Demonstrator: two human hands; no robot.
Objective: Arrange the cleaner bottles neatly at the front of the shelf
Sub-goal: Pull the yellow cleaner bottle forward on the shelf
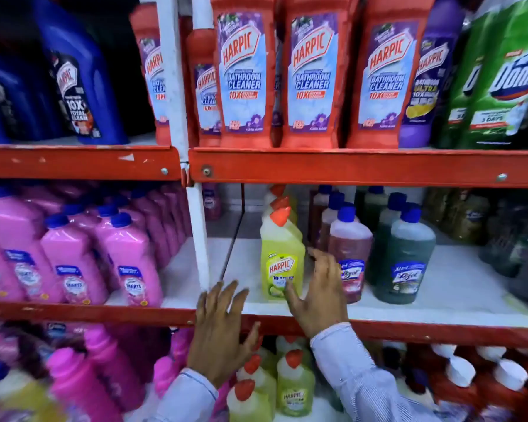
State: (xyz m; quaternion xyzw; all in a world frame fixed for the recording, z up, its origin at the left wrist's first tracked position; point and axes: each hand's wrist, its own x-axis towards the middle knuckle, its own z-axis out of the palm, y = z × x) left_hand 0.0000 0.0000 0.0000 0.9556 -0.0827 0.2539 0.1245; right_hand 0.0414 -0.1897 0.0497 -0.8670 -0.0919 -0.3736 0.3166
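A yellow Harpic bottle (282,257) with an orange cap stands near the front of the white middle shelf (457,287), with more yellow bottles lined up behind it. My right hand (316,295) is open right beside its lower right side, thumb at the label, fingers spread; I cannot tell if it touches. My left hand (221,327) is open too, fingers spread over the red front rail (439,332), left of the bottle. To the right stand a red-brown floor cleaner bottle (349,254) and a dark green one (404,263), both blue-capped.
Pink bottles (73,257) fill the middle shelf left of the white upright post (197,233). Red Harpic bathroom cleaner bottles (313,74) and green Domex bottles (506,71) stand on the shelf above. Below are more yellow, pink and red bottles. Bare white shelf lies left of the yellow bottle.
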